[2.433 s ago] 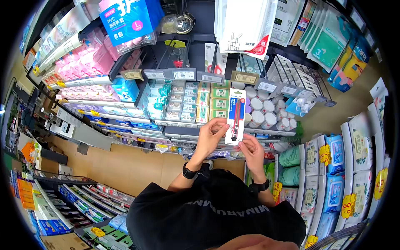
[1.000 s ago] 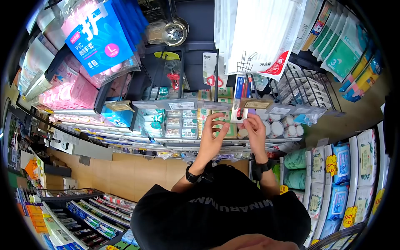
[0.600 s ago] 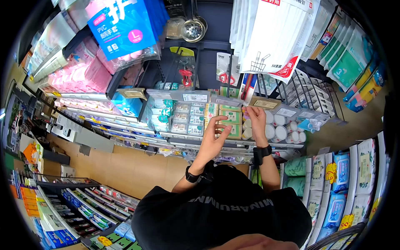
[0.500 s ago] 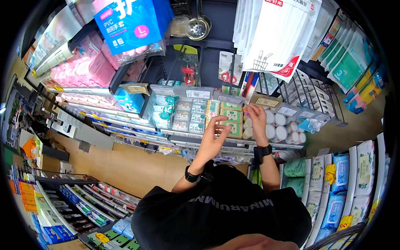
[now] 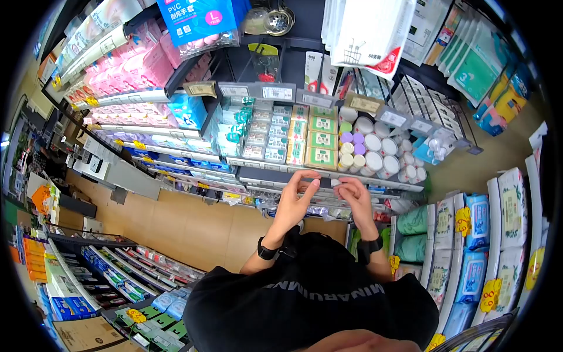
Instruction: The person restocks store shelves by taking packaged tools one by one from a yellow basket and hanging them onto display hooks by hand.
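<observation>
My left hand [image 5: 297,201] is in front of the shelf's front edge, thumb and bent fingers apart, with nothing visible in it. Facing it, my right hand [image 5: 355,201] has loosely curled fingers; a small pale spot by its fingertips is too small to name. Behind the hands, the shelf holds green-and-cream boxes [image 5: 322,140] in a column. To their right stand small round containers with white, purple and green lids, and larger white-lidded tubs [image 5: 372,142]. Left of the boxes are narrow patterned packs [image 5: 297,134] and small clear-fronted boxes [image 5: 255,137].
Above hang a blue PVC glove pack [image 5: 199,20], a white straw pack [image 5: 363,35], scissors [image 5: 314,70] and a metal ladle [image 5: 278,22]. Long metal hooks [image 5: 451,117] jut out at right. Wipes packs [image 5: 474,276] fill the right shelf. Pink packs [image 5: 138,70] sit at left.
Both hands have drawn back from the boxes and round containers to in front of the shelf edge. The view has shifted, so the shelf goods now show uncovered.
</observation>
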The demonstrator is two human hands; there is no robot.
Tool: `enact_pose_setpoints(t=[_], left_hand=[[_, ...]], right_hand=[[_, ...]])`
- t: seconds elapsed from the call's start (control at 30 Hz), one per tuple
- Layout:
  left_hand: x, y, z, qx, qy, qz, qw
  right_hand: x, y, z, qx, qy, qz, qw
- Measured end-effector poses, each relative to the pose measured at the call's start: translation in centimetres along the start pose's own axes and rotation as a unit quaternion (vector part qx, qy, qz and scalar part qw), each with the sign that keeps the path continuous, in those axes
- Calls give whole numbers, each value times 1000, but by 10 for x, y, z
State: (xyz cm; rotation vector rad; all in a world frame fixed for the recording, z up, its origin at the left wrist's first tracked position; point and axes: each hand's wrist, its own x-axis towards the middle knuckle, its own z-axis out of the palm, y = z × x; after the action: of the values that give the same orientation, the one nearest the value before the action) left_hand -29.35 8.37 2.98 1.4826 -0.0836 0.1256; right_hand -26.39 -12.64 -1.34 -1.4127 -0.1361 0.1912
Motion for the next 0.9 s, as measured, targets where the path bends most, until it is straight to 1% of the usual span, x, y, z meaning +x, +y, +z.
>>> enact_pose_setpoints(t=[0.07,0.23,0.33,0.37,0.4,0.5,0.53,0.7,0.9], left_hand=[[-21,2,5,-33,-4,-18,999],[-82,-7,14,-42,-27,-20,999],[-127,-5,23,-69,-28,-37,997],[-144,-10,23,-65,-29,-57,996],[-160,-12,24,-64,-28,-55,996],[-210,-15,30,-90,-26,-77,993],[-225,-14,31,-88,-27,-71,993],[-281,-10,38,-86,-48,-81,992],[-318,5,50,-76,-97,-58,991]], right_hand=[[-37,-3,0,20,-15,3,1000],[-122,-13,4,53,-20,-10,998],[-172,-18,10,48,-31,-7,998],[-187,-16,10,44,-44,-6,998],[-203,-14,12,45,-46,-7,998],[-250,-12,22,64,-66,27,995],[-264,-5,23,69,-75,25,994],[-326,1,29,85,-72,36,993],[-384,-6,33,89,-40,-13,995]])
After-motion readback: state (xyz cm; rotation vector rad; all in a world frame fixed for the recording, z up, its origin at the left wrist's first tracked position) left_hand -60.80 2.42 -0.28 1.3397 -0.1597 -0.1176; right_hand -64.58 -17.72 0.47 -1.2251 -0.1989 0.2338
